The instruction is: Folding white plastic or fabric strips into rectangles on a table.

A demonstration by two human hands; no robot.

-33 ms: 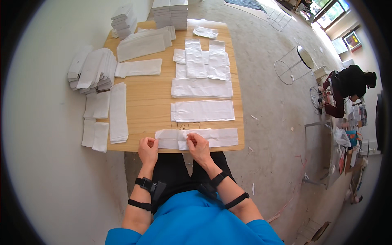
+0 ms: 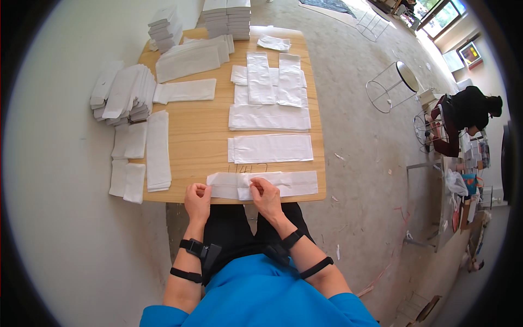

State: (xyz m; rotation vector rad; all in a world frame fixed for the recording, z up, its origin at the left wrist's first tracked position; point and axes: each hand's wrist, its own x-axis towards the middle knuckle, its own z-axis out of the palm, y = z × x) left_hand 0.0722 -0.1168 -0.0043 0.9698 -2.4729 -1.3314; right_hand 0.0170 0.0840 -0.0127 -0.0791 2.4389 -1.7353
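Along the near edge of the table, a long white flat strip, paper-like, lies crosswise. A second white strip overlaps it in the middle and runs to the right. My left hand is closed in a pinch at the left end of the first strip. Where the two overlap, my right hand has thumb and fingertips pinched together on the white layer; the exact grip is partly hidden by the fingers. Just beyond lies a short stack of white strips, with handwritten marks on the wood in front of it.
More white strips lie farther up the wooden table. Piles of folded white pieces line its left side by the wall, and tall stacks stand at the back. A round stool and a seated person are to the right.
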